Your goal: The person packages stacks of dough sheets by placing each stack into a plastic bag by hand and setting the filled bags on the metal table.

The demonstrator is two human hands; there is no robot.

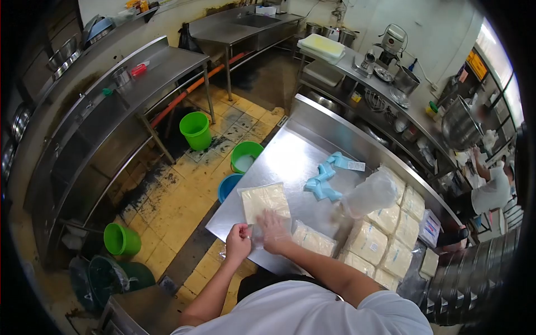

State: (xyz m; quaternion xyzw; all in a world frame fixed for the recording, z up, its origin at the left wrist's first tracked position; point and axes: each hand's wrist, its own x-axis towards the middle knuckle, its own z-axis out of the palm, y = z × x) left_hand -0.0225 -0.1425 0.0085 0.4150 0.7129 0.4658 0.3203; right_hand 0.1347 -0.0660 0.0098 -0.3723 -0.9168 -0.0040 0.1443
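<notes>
A flat, pale block in a clear bag (pixel 262 200) lies near the left edge of the steel table (pixel 279 159). My right hand (pixel 272 229), in a clear glove, rests on the lower part of the bag with its fingers spread. Just left of it, my left hand (pixel 239 239) is closed at the bag's near end; what its fingers pinch is too small to make out. Another bagged block (pixel 312 240) lies to the right of my right hand. Stacked bagged blocks (pixel 368 240) stand farther right.
A blue strip (pixel 321 184) and a clear plastic bag roll (pixel 371 192) lie on the table. Green buckets (pixel 195 129) and a blue bucket (pixel 228 187) stand on the floor to the left. A person (pixel 491 192) is at the far right, beyond the table.
</notes>
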